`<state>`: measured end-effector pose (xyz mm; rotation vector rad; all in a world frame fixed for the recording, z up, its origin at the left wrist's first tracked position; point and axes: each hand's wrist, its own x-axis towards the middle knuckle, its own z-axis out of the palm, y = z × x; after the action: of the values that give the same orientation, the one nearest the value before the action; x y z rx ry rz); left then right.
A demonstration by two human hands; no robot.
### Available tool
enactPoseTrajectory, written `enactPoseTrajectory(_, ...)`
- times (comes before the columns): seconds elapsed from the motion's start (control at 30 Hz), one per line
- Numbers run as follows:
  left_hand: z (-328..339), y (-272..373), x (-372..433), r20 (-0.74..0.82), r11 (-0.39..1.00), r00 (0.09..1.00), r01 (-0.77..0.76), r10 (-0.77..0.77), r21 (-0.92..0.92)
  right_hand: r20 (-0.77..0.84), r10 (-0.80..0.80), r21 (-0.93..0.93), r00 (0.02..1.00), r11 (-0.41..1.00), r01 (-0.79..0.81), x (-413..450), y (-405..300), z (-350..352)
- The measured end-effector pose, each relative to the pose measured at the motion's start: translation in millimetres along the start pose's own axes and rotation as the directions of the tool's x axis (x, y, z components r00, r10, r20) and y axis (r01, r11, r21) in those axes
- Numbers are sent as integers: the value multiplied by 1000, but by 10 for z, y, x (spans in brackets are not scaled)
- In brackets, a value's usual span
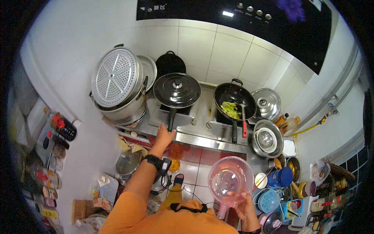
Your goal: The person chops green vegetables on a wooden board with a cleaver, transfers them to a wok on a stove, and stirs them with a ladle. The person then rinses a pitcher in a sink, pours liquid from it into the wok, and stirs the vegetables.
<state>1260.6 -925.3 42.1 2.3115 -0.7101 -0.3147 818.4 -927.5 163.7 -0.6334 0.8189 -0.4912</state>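
Observation:
My left hand (pixel 165 134) is at the black handle of a lidded frying pan (pixel 177 90) on the left burner; whether its fingers close on the handle is not plain. In my right hand (pixel 246 208) is a translucent pink plastic dipper (pixel 230 180), gripped near its rim and held low in front of my body. On the right burner stands a black wok (pixel 235 96) with green vegetable pieces (pixel 230 110) in it. A spatula with a red handle (pixel 244 128) leans inside the wok.
A large steamer pot (pixel 125 108) with a perforated tray (pixel 115 77) stands at the left. Right of the wok are a steel lid (pixel 265 102), nested bowls (pixel 274 146) and bottles (pixel 282 119). A blue container (pixel 280 177) and crowded kitchenware lie at the lower right. A range hood (pixel 248 26) hangs above.

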Motion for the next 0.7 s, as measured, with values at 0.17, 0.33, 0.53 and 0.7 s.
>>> enactPoseTrajectory(0.17,239,118,662,356,817,934,240,-45,-525,-30,-132,-26,991,991,132,645,-285,444)
enactPoseTrajectory(0.33,24,157,591,346,727,938,239,-2,-644,-97,-119,-58,988,992,114,1176,-415,713)
enactPoseTrajectory(0.53,-344,117,668,510,712,860,343,25,-613,-16,-96,-14,995,995,96,1661,-610,793)
enactPoseTrajectory(0.7,-406,104,811,463,907,854,-25,239,-421,-119,-104,-92,987,991,94,1978,-775,944)
